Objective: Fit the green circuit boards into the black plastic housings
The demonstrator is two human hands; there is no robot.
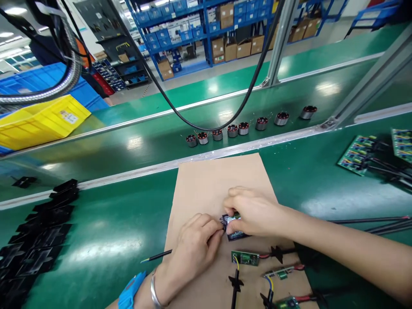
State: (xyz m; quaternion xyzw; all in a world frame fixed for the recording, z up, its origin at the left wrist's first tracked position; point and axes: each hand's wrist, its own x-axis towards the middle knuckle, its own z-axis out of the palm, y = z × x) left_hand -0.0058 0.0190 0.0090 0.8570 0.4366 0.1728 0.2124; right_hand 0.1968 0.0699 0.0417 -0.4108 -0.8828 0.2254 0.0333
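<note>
A small black case (237, 235) with a circuit board in it lies over the cardboard sheet (219, 176). My right hand (252, 212) grips it from above, thumb and fingers closed on the board and case. At the case's left end, my left hand (199, 240) has its fingers pinched together by the black wire entry. A black cable (157, 256) with bare-ended coloured wires sticks out from under that hand to the left. Just below the case lies a green circuit board (245, 258) with red and yellow leads. What exactly the left fingertips hold is partly hidden.
More wired boards (283, 273) lie at the cardboard's lower right. Black plastic housings (41, 240) are piled at the left. Several motor stators (232, 131) line the green belt beyond the metal rail (154, 166). Green board panels (357, 154) sit at right; a yellow bin (41, 122) stands at left.
</note>
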